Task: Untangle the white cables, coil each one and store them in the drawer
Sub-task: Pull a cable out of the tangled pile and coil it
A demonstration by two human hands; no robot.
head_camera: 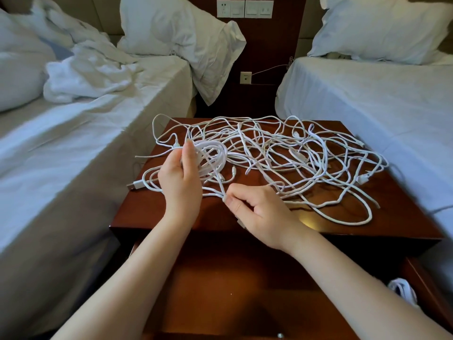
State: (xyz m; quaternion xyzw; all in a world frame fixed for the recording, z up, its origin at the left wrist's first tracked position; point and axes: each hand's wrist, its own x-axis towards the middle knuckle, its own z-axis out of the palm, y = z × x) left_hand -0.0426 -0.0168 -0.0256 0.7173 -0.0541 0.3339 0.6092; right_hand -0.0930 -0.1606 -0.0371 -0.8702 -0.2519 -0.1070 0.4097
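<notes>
over the left half of the nightstand (404, 224) the left hand (181, 179) curls its fingers round one half-wound coil (212, 158). a loose strand (221, 190) runs from it toward the front edge to the right hand (255, 209), the nearer one, which pinches it between thumb and forefinger. right of both, the tangle (294, 153) of white cables sprawls across the top, too knotted to count, and one finished coil (402, 289) lies in the right corner of the single open drawer (232, 290) below.

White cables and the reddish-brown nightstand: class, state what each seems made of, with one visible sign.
White cables: probably plastic-sheathed, matte; they bend in loose loops. Reddish-brown nightstand: apparently varnished wood or veneer, glossy; light reflects off its top.
</notes>
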